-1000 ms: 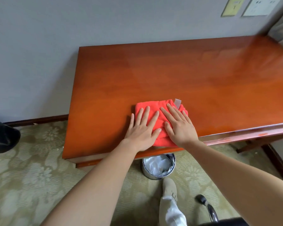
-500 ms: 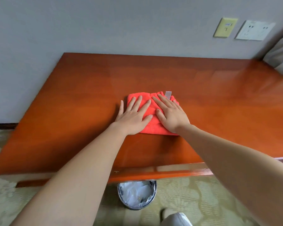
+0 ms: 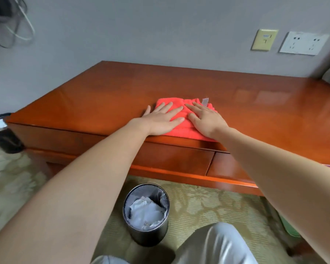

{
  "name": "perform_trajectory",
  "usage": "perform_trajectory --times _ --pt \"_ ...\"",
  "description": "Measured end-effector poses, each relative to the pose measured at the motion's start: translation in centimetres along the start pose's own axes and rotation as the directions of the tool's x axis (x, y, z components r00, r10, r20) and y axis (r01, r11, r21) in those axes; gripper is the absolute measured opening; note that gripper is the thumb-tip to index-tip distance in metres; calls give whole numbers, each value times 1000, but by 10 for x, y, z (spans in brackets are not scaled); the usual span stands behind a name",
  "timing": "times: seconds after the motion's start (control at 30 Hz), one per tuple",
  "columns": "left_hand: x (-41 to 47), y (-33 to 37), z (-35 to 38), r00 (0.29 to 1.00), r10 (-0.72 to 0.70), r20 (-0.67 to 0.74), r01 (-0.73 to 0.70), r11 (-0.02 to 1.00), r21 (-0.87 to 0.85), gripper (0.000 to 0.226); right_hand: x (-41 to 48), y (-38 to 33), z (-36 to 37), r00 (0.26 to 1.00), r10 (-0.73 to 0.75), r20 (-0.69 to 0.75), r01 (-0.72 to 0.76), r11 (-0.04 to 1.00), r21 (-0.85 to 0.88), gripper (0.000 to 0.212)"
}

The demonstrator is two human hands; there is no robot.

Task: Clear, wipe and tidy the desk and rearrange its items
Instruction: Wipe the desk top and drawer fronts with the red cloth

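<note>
Pressing down in the head view, left hand [image 3: 160,121] and right hand [image 3: 206,121], fingers spread flat, pin the red cloth [image 3: 185,129] at the desk's [image 3: 274,115] 6 o'clock edge. Risk: a stroke toward the body could drag the cloth off the edge, toward the bin [image 3: 146,210] below.
</note>
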State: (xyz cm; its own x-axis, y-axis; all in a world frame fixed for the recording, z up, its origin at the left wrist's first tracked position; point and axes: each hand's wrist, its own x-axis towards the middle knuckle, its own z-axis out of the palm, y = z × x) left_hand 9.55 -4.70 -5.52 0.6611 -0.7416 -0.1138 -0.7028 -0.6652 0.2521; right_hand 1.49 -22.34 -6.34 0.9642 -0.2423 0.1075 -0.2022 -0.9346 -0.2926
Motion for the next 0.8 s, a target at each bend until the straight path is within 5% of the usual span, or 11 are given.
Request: perform_trajectory --times 0.37,0.6,0.7,0.8 --pt "-84 66 34 993 59 -105 -57 998 24 67 -114 20 -19 999 -53 -9 53 998 31 52" --pt "-71 59 26 970 -151 -189 90 950 -300 81 -107 16 -34 988 151 -27 -140 957 254 75" --pt "-53 51 18 928 -295 -228 242 942 -234 77 -91 20 -34 980 196 -26 -191 973 127 64" --pt "-37 48 0 941 -249 -230 184 945 -271 52 -78 19 -37 977 214 -19 -212 974 76 45"
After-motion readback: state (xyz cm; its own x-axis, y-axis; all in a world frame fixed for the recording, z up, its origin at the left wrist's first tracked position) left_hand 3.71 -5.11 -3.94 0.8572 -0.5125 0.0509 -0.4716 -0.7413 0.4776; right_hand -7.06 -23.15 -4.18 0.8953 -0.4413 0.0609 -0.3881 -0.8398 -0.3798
